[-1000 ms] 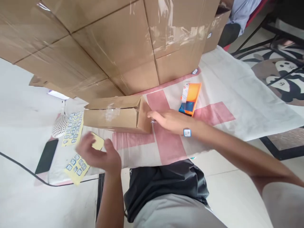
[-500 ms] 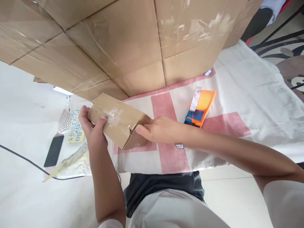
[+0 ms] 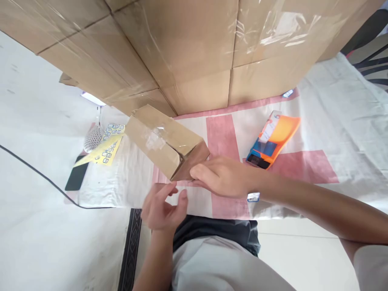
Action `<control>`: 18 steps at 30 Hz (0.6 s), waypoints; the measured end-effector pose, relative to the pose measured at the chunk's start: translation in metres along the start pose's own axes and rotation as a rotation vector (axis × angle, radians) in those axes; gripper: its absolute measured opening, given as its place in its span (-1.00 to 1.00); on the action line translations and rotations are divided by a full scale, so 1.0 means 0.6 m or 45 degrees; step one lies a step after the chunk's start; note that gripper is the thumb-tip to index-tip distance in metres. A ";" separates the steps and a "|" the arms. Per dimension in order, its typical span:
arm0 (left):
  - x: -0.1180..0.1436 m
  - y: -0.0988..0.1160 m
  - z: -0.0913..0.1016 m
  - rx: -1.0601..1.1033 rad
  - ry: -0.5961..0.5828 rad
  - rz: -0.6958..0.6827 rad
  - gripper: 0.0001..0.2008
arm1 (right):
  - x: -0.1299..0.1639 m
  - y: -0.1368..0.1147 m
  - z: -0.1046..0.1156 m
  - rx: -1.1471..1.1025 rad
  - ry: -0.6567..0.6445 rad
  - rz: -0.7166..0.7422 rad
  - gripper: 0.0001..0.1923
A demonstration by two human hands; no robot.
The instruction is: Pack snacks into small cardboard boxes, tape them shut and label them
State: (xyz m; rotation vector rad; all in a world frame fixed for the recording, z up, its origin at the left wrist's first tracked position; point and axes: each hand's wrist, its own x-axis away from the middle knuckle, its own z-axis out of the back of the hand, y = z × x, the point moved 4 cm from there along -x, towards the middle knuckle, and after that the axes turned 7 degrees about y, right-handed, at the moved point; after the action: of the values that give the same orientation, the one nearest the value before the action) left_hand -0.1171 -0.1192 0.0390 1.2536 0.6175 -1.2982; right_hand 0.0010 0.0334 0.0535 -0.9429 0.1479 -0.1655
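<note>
- Your right hand (image 3: 222,178) presses its fingers against the near end of the small cardboard box (image 3: 165,141), closed on that end from the right; how far the grip wraps under it cannot be seen.
- The box lies tilted, its long axis running from your right hand up and left toward the sticker sheets (image 3: 106,145) near the cloth's (image 3: 327,117) left edge.
- Your left hand (image 3: 163,208) hovers just below the box's near end, fingers loosely curled, holding nothing.
- The right hand is nearer; the orange device (image 3: 274,137) lies apart, rightward.
</note>
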 end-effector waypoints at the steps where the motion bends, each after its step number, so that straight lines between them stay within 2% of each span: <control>1: 0.007 0.012 -0.004 0.028 -0.125 0.076 -0.73 | 0.000 -0.007 -0.004 -0.017 -0.032 0.008 -0.59; 2: 0.012 0.019 -0.006 0.032 -0.198 0.142 -0.74 | 0.001 -0.013 -0.007 -0.013 -0.048 0.039 -0.56; 4: 0.017 0.024 -0.010 0.039 -0.236 0.232 -0.77 | 0.004 -0.021 -0.014 0.049 -0.021 0.131 -0.59; 7: 0.032 0.019 -0.016 0.107 -0.134 0.488 -0.87 | 0.011 -0.013 -0.014 0.170 0.237 0.168 -0.77; 9: 0.051 0.019 -0.023 0.168 -0.072 0.665 -0.93 | 0.018 -0.002 -0.012 0.184 0.425 0.235 -0.81; 11: 0.066 0.020 -0.032 0.176 -0.083 0.776 -0.95 | 0.024 0.009 -0.012 0.169 0.503 0.367 -0.79; 12: 0.070 0.019 -0.034 0.155 -0.081 0.799 -0.95 | 0.025 0.017 -0.011 0.187 0.516 0.408 -0.76; 14: 0.061 0.009 -0.031 0.073 0.009 0.760 -0.93 | 0.022 0.034 -0.009 0.311 0.528 0.365 -0.73; 16: 0.034 -0.013 -0.017 -0.020 0.234 0.628 -0.90 | 0.013 0.049 -0.008 0.494 0.482 0.240 -0.73; 18: -0.002 -0.052 0.000 -0.045 0.485 0.534 -0.84 | 0.002 0.053 -0.011 0.633 0.380 0.150 -0.73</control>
State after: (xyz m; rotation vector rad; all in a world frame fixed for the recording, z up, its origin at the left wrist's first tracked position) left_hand -0.1464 -0.1129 0.0302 1.5194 0.5974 -0.7048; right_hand 0.0031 0.0462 0.0238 -0.4082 0.4167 -0.2216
